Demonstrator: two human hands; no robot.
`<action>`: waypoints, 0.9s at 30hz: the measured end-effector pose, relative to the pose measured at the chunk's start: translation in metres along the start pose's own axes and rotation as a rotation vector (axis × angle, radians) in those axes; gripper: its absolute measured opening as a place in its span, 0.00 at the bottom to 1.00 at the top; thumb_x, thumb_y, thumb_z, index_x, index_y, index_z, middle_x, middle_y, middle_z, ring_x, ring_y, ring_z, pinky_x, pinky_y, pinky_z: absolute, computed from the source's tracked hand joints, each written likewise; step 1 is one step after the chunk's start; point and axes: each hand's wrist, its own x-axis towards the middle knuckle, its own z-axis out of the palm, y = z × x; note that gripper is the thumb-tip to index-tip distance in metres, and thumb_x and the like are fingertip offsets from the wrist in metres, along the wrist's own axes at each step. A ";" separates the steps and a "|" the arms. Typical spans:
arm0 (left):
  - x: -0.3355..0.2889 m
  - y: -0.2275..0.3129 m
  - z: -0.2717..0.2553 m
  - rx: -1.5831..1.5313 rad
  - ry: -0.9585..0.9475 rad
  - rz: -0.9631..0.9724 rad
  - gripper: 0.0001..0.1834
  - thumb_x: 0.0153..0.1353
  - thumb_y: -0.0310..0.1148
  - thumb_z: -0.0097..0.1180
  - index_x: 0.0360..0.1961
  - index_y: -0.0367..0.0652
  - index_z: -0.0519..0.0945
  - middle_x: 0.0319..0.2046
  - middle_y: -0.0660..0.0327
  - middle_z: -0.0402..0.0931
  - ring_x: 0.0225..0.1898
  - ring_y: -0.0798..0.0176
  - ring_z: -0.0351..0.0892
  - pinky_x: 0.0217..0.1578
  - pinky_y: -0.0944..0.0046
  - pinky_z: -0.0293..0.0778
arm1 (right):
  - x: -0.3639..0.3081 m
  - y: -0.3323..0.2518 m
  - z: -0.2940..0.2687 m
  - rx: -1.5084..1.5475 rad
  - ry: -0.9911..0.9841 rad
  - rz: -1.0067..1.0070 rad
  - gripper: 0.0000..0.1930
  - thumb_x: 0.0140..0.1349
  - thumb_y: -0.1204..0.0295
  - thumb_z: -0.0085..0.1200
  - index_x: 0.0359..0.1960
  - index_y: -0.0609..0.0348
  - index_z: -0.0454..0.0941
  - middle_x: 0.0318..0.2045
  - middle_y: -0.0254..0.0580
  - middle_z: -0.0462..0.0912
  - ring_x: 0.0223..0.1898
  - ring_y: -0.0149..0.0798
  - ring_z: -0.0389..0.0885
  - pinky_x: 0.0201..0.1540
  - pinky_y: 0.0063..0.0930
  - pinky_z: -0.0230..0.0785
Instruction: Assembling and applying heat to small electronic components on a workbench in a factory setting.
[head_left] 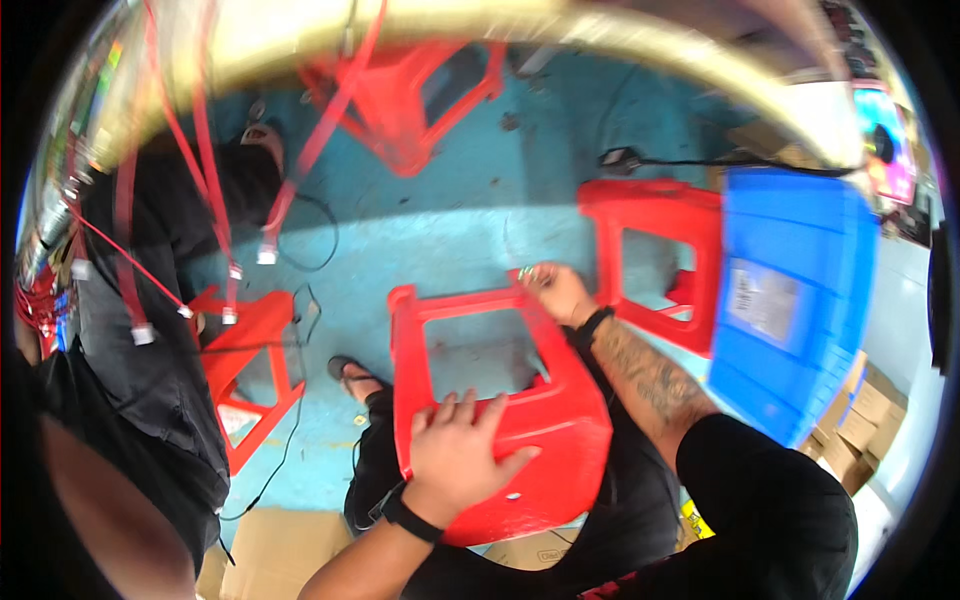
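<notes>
A red plastic stool [550, 430] lies tipped over my lap, its legs pointing away from me. My left hand [455, 455] rests flat on the side of the stool near its seat end, fingers spread and thumb out to the right. At the far end of the stool's right leg, my right hand [560, 295] is closed, fingertips pinched together by the leg tip. Something small with a green and whitish look shows at those fingertips, too small to name. Each wrist wears a black band.
More red stools stand around: one at the far side [385, 95], one at right [650, 215], one at left [250, 345]. A blue plastic crate [800, 300] is on the right. Red cables [205, 170] hang at upper left, beside another person's dark-clothed leg [130, 270]. Cardboard [285, 550] lies below.
</notes>
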 end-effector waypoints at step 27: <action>-0.017 0.004 -0.063 -0.295 0.400 -0.268 0.17 0.61 0.42 0.63 0.45 0.43 0.84 0.43 0.55 0.83 0.53 0.49 0.79 0.57 0.47 0.68 | -0.210 -0.260 -0.044 -0.262 -0.023 -0.002 0.08 0.77 0.72 0.52 0.47 0.64 0.79 0.38 0.30 0.82 0.40 0.22 0.78 0.46 0.19 0.71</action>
